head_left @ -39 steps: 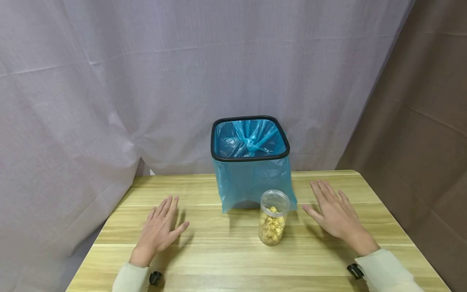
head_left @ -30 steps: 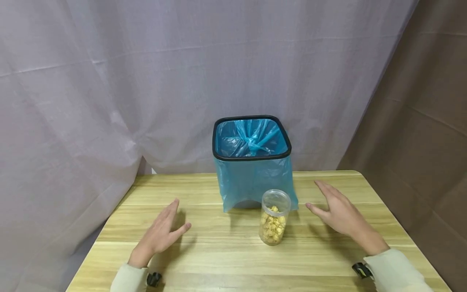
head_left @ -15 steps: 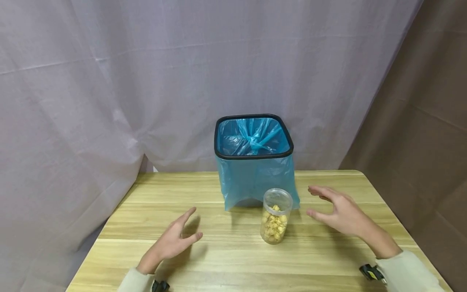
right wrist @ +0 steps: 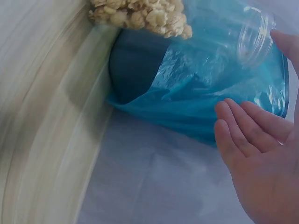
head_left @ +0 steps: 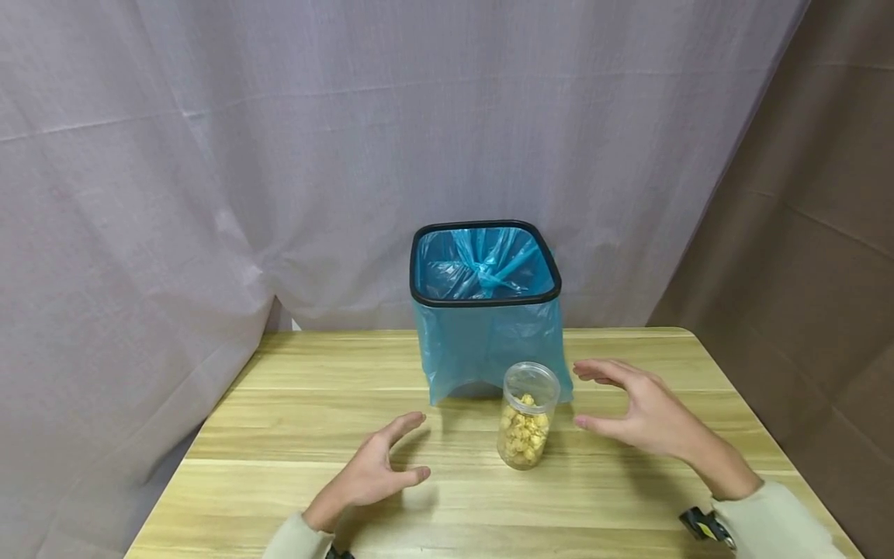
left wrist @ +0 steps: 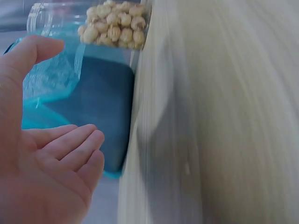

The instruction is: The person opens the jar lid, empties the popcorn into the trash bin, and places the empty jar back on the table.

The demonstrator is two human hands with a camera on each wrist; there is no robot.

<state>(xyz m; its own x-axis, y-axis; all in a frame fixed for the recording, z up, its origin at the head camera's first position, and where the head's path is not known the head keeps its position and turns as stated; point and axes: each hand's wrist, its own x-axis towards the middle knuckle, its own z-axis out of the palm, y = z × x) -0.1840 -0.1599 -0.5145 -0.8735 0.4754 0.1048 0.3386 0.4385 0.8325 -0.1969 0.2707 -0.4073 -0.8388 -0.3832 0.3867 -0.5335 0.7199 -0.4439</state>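
A clear plastic jar (head_left: 528, 419), partly filled with popcorn (head_left: 522, 439), stands upright on the wooden table. My right hand (head_left: 646, 411) is just to its right, thumb and fingers spread apart and facing the jar with nothing in them. To the jar's left and nearer the front, my left hand (head_left: 370, 470) holds nothing, its thumb apart from its loosely bent fingers. The left wrist view shows the popcorn (left wrist: 114, 24) beyond the left thumb. In the right wrist view the jar's mouth (right wrist: 256, 37) is near the right thumb tip.
Right behind the jar stands a trash bin with a black rim (head_left: 482, 303), lined with a blue plastic bag (head_left: 489, 349) knotted at the back. Grey curtain (head_left: 335, 171) hangs behind the table (head_left: 300, 419), and a brown one (head_left: 803, 272) hangs along the right.
Both hands have moved in toward the jar, the left one rightward and the right one slightly leftward. They have turned from palms down to palms facing each other. Jar and bin stand as before.
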